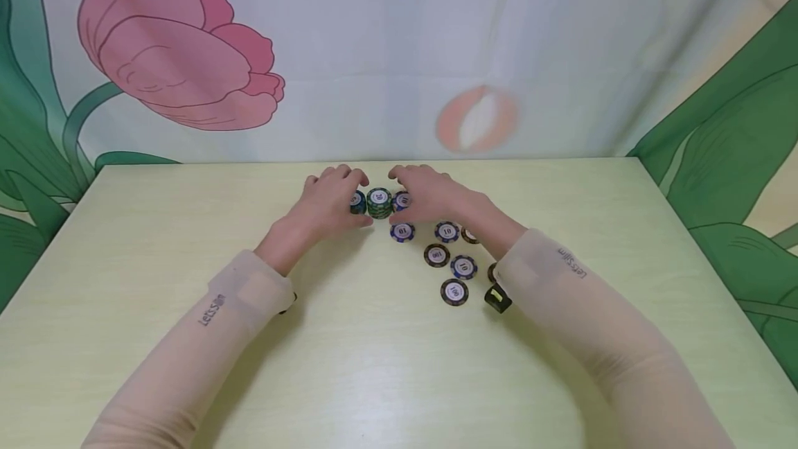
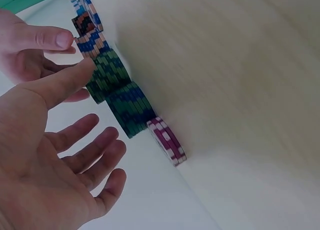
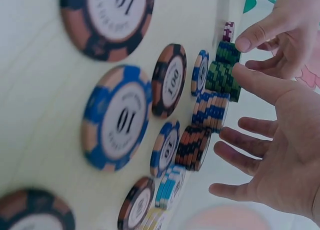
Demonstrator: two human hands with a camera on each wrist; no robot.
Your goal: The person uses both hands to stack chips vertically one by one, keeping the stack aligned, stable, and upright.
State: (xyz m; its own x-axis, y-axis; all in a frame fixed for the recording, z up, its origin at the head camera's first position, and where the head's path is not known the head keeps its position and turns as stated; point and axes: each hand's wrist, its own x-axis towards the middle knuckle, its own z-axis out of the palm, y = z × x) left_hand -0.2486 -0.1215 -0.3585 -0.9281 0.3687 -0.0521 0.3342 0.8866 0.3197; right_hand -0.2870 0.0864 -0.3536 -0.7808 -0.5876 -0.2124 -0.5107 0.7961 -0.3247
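Observation:
A stack of green poker chips (image 1: 379, 204) stands on the table between both hands. My left hand (image 1: 328, 204) hovers left of it with parted, relaxed fingers, beside a blue-green chip stack (image 2: 131, 109). Over on the right, my right hand (image 1: 432, 192) spreads its fingers by a blue-and-peach chip stack (image 3: 210, 110), partly covering it in the head view. Both thumbs overlap the green stack in the wrist views; whether they touch it I cannot tell. Neither hand holds a chip. A short maroon-and-white stack (image 2: 167, 141) ends the row, hidden in the head view.
Loose chips lie flat before the row, among them a blue 10 chip (image 1: 464, 267) and a black 100 chip (image 1: 454, 292). Farther along the row are a black-and-brown stack (image 3: 193, 147) and a light-blue stack (image 3: 170, 186). A printed curtain (image 1: 374, 54) hangs behind the table.

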